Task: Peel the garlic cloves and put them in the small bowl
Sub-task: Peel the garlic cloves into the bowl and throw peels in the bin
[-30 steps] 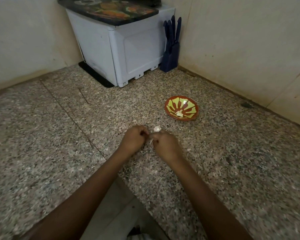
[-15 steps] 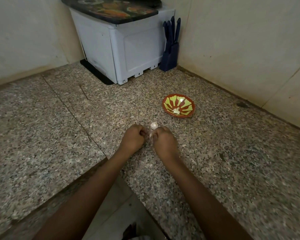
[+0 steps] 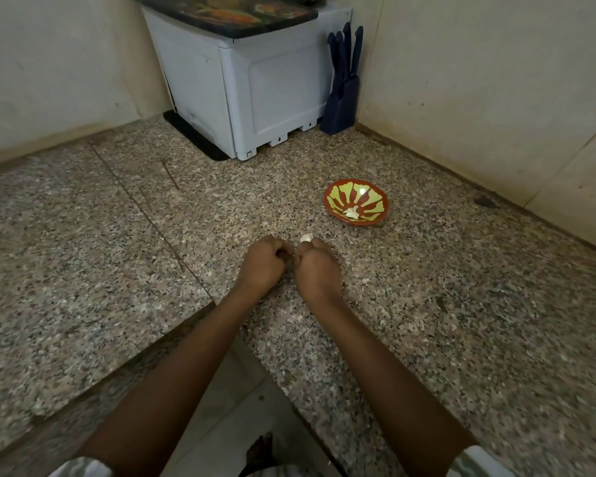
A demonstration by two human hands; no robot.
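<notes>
My left hand [image 3: 262, 265] and my right hand [image 3: 315, 268] are curled knuckles-up over the speckled counter, fingertips meeting. They pinch a garlic clove between them, and it is mostly hidden by the fingers. A white piece of garlic [image 3: 306, 238] shows just past my right hand's fingers; I cannot tell whether it is held or lies on the counter. The small red and yellow bowl [image 3: 331, 196] stands a short way beyond to the right, with a peeled clove [image 3: 351, 212] inside it.
A white appliance [image 3: 272, 98] with a patterned board on top fills the back corner. A blue knife block [image 3: 341, 105] stands beside it. Walls close the left, back and right. The counter's inner edge [image 3: 200, 311] drops off just under my forearms.
Both hands stay together working at the clove, and they have shifted slightly. The view has tilted a little. The bowl has not moved.
</notes>
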